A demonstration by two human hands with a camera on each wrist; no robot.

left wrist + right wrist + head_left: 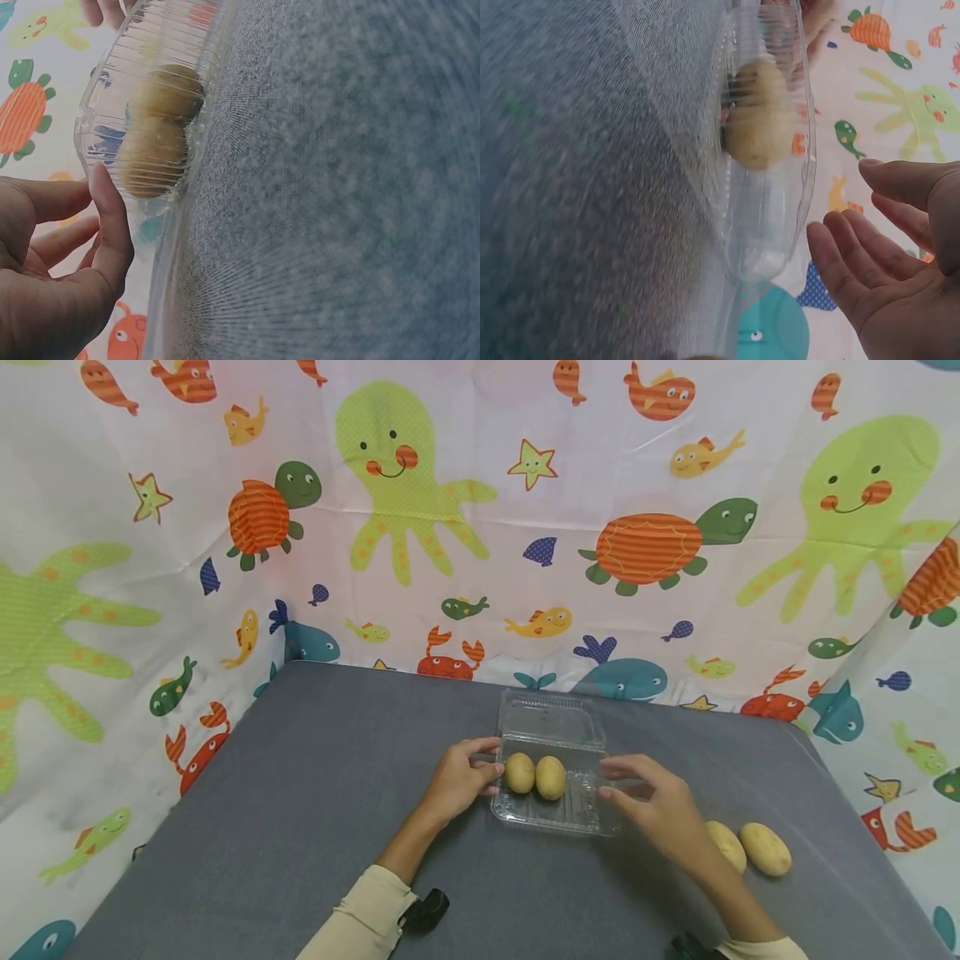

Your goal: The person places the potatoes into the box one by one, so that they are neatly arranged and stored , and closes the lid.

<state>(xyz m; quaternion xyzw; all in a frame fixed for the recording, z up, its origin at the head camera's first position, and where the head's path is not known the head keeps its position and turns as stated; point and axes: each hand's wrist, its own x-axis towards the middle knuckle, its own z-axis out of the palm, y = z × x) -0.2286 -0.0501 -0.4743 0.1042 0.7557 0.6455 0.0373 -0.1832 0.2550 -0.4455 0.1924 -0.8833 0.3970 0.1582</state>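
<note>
A clear plastic clamshell container (583, 806) lies on the table with its lid (551, 720) folded back, away from me. Side by side in its left part sit two potatoes, one (519, 773) at the wall and the other (551, 778) to its right. My left hand (459, 783) pinches the container's left rim between thumb and finger, as the left wrist view shows. Just off the right rim, my right hand (660, 806) has its fingers extended and holds nothing; a gap to the container shows in the right wrist view.
Two more potatoes lie on the grey tabletop (337, 793) to the right, one (765, 849) fully visible and one (726, 845) partly hidden behind my right forearm. A curtain (480, 635) printed with sea animals borders the table at the back and sides.
</note>
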